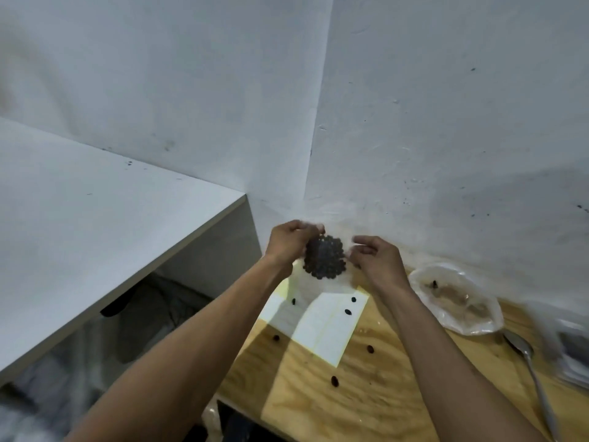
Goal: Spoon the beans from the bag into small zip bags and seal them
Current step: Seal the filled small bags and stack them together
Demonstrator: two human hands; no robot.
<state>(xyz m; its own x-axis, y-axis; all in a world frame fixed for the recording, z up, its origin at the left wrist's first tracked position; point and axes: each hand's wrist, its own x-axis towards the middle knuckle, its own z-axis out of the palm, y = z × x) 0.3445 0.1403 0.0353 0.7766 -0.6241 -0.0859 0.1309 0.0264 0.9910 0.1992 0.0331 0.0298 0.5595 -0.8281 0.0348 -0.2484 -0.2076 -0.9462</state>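
Head view: looks down at a plywood tabletop (398, 393) filling the lower right of the frame, pushed into a corner of white walls (414, 106)
Table edges: its left edge runs diagonally through the lower centre, its near edge is cut by the bottom of the frame
Open room: bare wood lies between the forearms in the lower centre; a white shelf top (95, 234) fills the left of the frame, apart from the table
Small zip bag (322, 266): clear, held up at centre frame above the far end of the table, a dark clump of beans (324, 257) inside
Left hand (288, 242): fingers curled, pinching the bag's upper left edge
Right hand (377, 260): fingers curled, pinching the bag's right edge
Below the bag: a pale yellow paper sheet (328, 327) lies flat with loose beans (348, 312) on it and on the wood around it
Right of the hands: a crumpled clear plastic bag (455, 298), nearly emptied, with a metal spoon (526, 355) lying just beside it
Hard to make out: the zip bag's top edge is blurred against the wall, so whether it is sealed cannot be told; packets at the right edge (573, 349) are blurred and cut off
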